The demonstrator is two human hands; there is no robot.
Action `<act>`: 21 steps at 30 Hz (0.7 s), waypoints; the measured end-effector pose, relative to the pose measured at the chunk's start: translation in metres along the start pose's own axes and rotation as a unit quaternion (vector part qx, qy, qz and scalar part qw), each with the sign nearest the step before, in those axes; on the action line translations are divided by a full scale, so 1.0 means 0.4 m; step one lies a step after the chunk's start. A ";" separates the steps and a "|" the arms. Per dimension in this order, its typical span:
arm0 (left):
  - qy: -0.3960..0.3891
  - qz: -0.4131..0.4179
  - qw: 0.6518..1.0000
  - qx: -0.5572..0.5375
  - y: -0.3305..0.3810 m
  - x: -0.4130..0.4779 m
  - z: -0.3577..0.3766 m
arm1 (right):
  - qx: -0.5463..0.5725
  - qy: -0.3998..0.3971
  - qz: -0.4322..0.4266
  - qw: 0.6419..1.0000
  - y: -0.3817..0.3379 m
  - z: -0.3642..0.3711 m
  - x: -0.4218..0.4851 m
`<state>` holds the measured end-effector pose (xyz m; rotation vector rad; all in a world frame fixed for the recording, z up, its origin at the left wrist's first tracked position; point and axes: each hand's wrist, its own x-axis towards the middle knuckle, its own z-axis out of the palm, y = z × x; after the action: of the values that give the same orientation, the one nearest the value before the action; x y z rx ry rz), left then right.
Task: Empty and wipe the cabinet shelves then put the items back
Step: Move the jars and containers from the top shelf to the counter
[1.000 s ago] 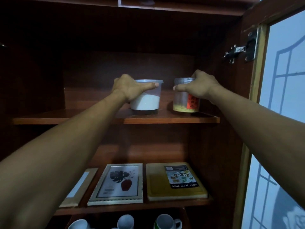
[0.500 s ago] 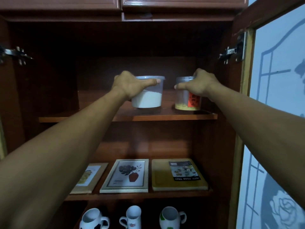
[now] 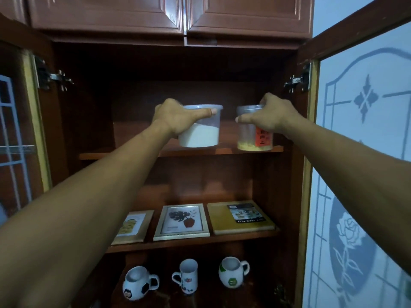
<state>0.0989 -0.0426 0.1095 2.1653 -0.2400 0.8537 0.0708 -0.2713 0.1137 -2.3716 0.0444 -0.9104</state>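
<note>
- Left hand (image 3: 175, 117) grips the white-powder tub (image 3: 200, 133), thumb stretched across the front; the tub sits under and right of the palm.
- Right hand (image 3: 270, 116) curls over the top of the orange-labelled jar (image 3: 253, 138); the jar stands below its fingers, just beside the tub, not touching.
- Both containers are at the upper shelf (image 3: 226, 150); whether they rest on it is unclear.
- Below the forearms: framed print (image 3: 182, 221), food tray (image 3: 222, 218).
</note>
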 end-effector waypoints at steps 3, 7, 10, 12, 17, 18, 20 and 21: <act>-0.008 0.007 1.000 -0.003 -0.007 -0.037 -0.014 | -0.012 0.009 0.004 1.000 -0.019 -0.008 -0.060; -0.020 0.016 1.000 -0.017 -0.020 -0.095 -0.032 | -0.020 0.004 0.004 1.000 -0.033 -0.019 -0.133; -0.024 0.017 0.999 -0.039 -0.026 -0.134 -0.052 | -0.030 0.008 0.010 0.999 -0.040 -0.027 -0.178; -0.028 0.016 0.998 -0.044 -0.027 -0.156 -0.066 | -0.040 0.012 0.008 0.999 -0.042 -0.030 -0.203; -0.034 0.021 0.998 -0.050 -0.035 -0.216 -0.081 | -0.036 0.017 0.005 0.999 -0.019 -0.025 -0.271; -0.037 0.021 0.998 -0.052 -0.035 -0.233 -0.080 | -0.036 0.016 0.004 0.999 -0.012 -0.021 -0.287; -0.042 0.022 0.998 -0.051 -0.036 -0.269 -0.076 | -0.036 0.012 -0.001 0.999 0.001 -0.017 -0.319; -0.043 0.025 0.998 -0.049 -0.038 -0.288 -0.074 | -0.034 0.012 -0.005 0.999 0.007 -0.014 -0.337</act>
<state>0.0033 -0.0224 0.0397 2.1145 -0.3727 0.7607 -0.0352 -0.2453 0.0344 -2.4259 0.0743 -0.9554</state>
